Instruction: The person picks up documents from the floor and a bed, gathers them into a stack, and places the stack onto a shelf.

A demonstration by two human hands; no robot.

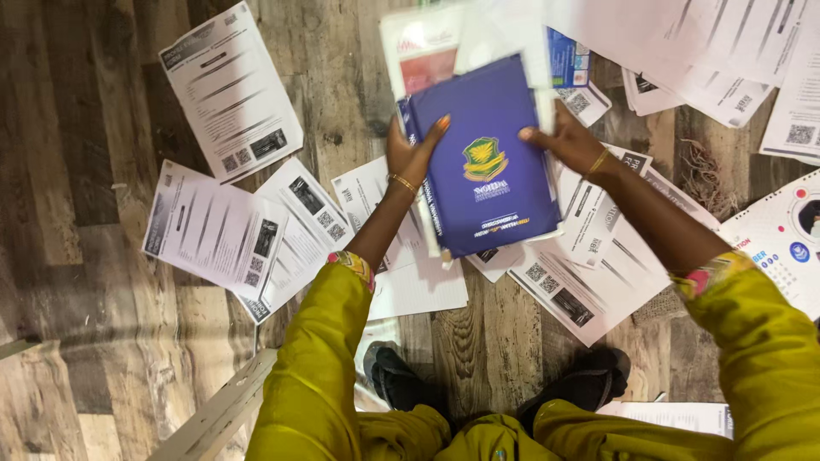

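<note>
I hold a dark blue folder point(487, 162) with a green and yellow crest above the floor, with white sheets stacked beneath it. My left hand point(412, 150) grips its left edge, thumb on the cover. My right hand point(565, 141) grips its right edge. Both arms wear yellow-green sleeves and thin gold bangles.
Many printed white sheets lie scattered on the wood-pattern floor point(77, 111): one sheet at top left point(231, 90), several at middle left point(213, 229), more at top right point(726, 60). A calendar-like sheet point(781, 235) lies at right. My dark shoes point(401, 384) stand below. A white board point(218, 414) leans at bottom left.
</note>
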